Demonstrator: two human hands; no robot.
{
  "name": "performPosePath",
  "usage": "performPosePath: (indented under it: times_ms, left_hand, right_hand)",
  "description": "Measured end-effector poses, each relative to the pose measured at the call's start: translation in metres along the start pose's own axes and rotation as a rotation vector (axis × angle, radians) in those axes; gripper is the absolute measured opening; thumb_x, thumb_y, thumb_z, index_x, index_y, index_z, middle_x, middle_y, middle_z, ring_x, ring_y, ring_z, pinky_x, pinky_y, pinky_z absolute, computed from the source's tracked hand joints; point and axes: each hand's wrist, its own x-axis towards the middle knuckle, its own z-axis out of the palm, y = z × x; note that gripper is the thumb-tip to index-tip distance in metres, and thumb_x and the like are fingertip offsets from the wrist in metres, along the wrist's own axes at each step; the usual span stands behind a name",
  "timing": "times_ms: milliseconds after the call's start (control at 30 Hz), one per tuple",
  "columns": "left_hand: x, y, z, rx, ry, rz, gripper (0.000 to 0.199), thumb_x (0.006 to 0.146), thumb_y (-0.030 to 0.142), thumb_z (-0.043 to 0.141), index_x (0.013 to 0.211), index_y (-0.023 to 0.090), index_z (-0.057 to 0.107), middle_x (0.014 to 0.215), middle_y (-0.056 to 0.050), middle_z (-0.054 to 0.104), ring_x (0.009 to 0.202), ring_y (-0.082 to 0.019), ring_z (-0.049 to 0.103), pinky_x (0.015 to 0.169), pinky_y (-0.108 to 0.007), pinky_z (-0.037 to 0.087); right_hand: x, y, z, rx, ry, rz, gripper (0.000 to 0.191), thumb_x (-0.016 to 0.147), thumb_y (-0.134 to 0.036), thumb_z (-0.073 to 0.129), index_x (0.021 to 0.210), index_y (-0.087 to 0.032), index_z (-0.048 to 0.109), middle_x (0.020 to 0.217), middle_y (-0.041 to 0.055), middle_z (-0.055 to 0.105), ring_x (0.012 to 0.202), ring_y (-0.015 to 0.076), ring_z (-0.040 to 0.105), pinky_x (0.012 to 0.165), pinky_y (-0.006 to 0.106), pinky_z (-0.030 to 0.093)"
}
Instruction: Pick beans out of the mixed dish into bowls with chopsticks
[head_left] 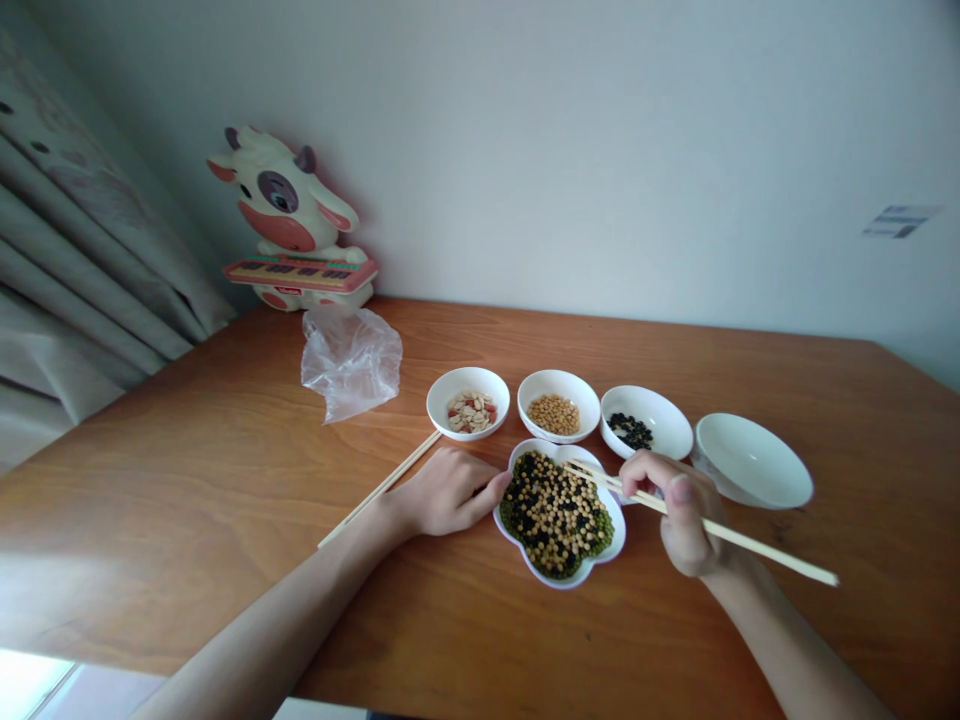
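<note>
1. Wooden tabletop [225, 560].
2. White flower-shaped dish [561, 582] mid-tabletop, heaped with mixed beans [555, 515].
3. Right hand [679, 515] pinching chopsticks [750, 547], long axis slanting, tips pointing left over the dish, middles hidden by fingers.
4. Left hand [446, 492] loosely curled, empty, touching the dish's rim.

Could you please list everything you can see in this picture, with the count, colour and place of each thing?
wall: one, pale grey, behind the table
curtain: one, grey, far left
toy cow: one, cream and pink, at the wall
plastic bag: one, clear, on the table
wooden table: one, orange-brown, under everything
nut bowl: one, white, leftmost in the back row
soybean bowl: one, white, beside it
black-bean bowl: one, white, next along
shallow bowl: one, white, tilted, far right
flower-shaped dish: one, white, front
mixed beans: one heap, black, yellow and green, in the dish
loose chopstick: at least one, pale wood, left of the left hand
held chopsticks: pale wood, in the right hand
left hand: one, touching the dish
right hand: one, above the dish's right side
</note>
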Motion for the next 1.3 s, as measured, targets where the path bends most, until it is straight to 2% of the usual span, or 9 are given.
performPosePath:
  times_ms: [167,300,500,733,867,1033,1300]
  left_hand:
    - [0.000,0.001,-0.001,0.008,-0.003,-0.010,0.056,0.115,0.042,0.028,0.072,0.018,0.055,0.075,-0.004,0.067,0.061,-0.013,0.052,0.065,-0.030,0.035]
    - [0.000,0.001,0.000,0.046,-0.006,-0.016,0.057,0.115,0.042,0.028,0.070,0.018,0.052,0.069,-0.003,0.064,0.058,-0.013,0.048,0.062,-0.032,0.029]
    - [0.000,0.001,-0.001,0.041,-0.009,-0.009,0.056,0.115,0.042,0.028,0.071,0.018,0.052,0.070,-0.003,0.065,0.058,-0.013,0.048,0.062,-0.032,0.030]
    - [0.001,0.003,-0.003,0.023,-0.016,-0.025,0.057,0.115,0.043,0.028,0.071,0.018,0.054,0.071,-0.004,0.065,0.058,-0.013,0.049,0.063,-0.032,0.033]
    - [0.001,0.002,-0.002,0.020,-0.002,-0.017,0.057,0.115,0.044,0.029,0.071,0.018,0.055,0.072,-0.004,0.066,0.059,-0.013,0.049,0.064,-0.031,0.034]
    - [0.000,0.001,-0.002,0.022,-0.010,-0.019,0.056,0.115,0.043,0.029,0.071,0.018,0.053,0.073,-0.004,0.066,0.060,-0.013,0.050,0.065,-0.031,0.034]
    - [0.001,0.002,-0.002,0.014,-0.002,-0.011,0.056,0.115,0.043,0.030,0.072,0.018,0.055,0.069,-0.003,0.064,0.058,-0.013,0.048,0.063,-0.032,0.032]
  right_hand:
    - [0.000,0.002,0.003,-0.029,-0.029,-0.044,0.057,0.111,-0.058,0.024,0.083,-0.022,0.057,0.077,0.0042,0.059,0.068,0.0203,0.053,0.064,0.037,0.038]
    - [0.000,0.003,0.004,-0.050,-0.052,-0.112,0.047,0.113,-0.048,0.028,0.086,-0.022,0.056,0.079,0.0047,0.060,0.071,0.0211,0.057,0.067,0.037,0.041]
    - [-0.001,0.004,0.004,-0.037,-0.013,-0.122,0.043,0.114,-0.037,0.030,0.087,-0.023,0.059,0.079,0.0055,0.063,0.073,0.0225,0.061,0.069,0.039,0.044]
    - [-0.004,0.008,0.004,-0.036,0.025,-0.137,0.046,0.114,-0.040,0.029,0.086,-0.023,0.062,0.080,0.0068,0.065,0.074,0.0228,0.063,0.068,0.039,0.046]
    - [-0.004,0.005,0.003,-0.044,0.046,-0.120,0.053,0.113,-0.049,0.027,0.086,-0.023,0.063,0.080,0.0075,0.067,0.073,0.0233,0.063,0.066,0.039,0.045]
    - [-0.001,0.000,0.006,-0.041,0.014,-0.050,0.060,0.111,-0.059,0.022,0.082,-0.022,0.059,0.075,0.0055,0.062,0.065,0.0207,0.057,0.061,0.037,0.041]
    - [0.001,-0.005,0.008,-0.037,0.025,-0.016,0.052,0.114,-0.046,0.026,0.083,-0.023,0.061,0.074,0.0047,0.062,0.068,0.0212,0.058,0.064,0.036,0.044]
